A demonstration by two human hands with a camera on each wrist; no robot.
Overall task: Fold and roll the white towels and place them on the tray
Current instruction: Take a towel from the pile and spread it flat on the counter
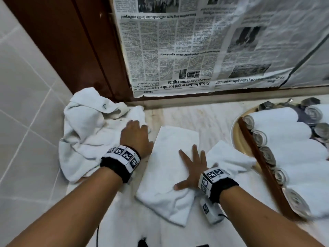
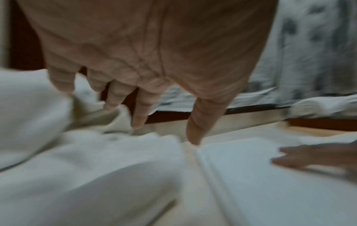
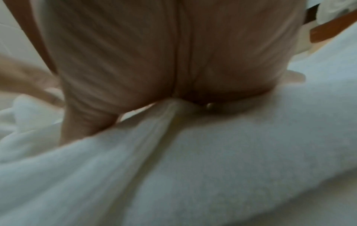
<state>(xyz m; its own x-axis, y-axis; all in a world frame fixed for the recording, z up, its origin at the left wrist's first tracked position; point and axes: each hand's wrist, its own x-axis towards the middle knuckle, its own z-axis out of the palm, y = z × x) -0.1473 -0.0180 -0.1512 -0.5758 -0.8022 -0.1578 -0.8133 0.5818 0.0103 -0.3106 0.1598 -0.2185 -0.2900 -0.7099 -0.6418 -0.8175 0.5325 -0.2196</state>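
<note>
the tray (image 1: 236,132) already carries a row of rolled towels (image 1: 288,139) laid side by side, so a good part of the job looks done. just left of the tray a folded towel (image 1: 169,168) lies flat on the worktop (image 1: 213,114), not yet rolled. the right hand (image 1: 192,168) rests on it with fingers spread, its grip wide and pressing rather than holding; the right wrist view shows the palm down on white cloth. another white piece (image 1: 229,157) lies between this towel and the tray, partly under the wrist. further left of the tray, past the folded towel, a crumpled heap of towels (image 1: 89,129) waits unfolded. the left hand (image 1: 135,134) sits over its edge, fingers extended and loose, closed on nothing as far as the blurred left wrist view shows. so the rolling of this towel and the whole heap appear to remain.

the worktop is pale marble. newspaper (image 1: 195,47) covers the panel behind the tray, dark wood trim (image 1: 85,41) stands beside it, and pale tiles (image 1: 26,104) line the wall beyond the heap.
</note>
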